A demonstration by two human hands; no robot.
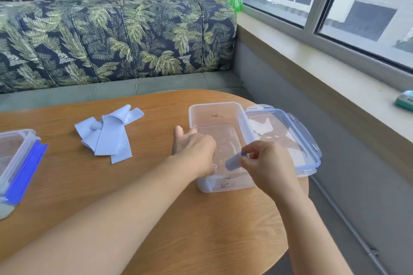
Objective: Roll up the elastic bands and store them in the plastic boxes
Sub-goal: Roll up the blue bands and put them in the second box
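The right hand pinches a rolled pale-blue elastic band just over the open clear plastic box, roll crosswise to it. The left hand grips the box's left wall (steadying, I judge).

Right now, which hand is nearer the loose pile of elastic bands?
Left. The left hand is at the box, right of the pile; the right hand is farther right.

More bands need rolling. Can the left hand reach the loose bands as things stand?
Probably yes: only bare table lies between the left hand and the loose bands, though it holds the box.
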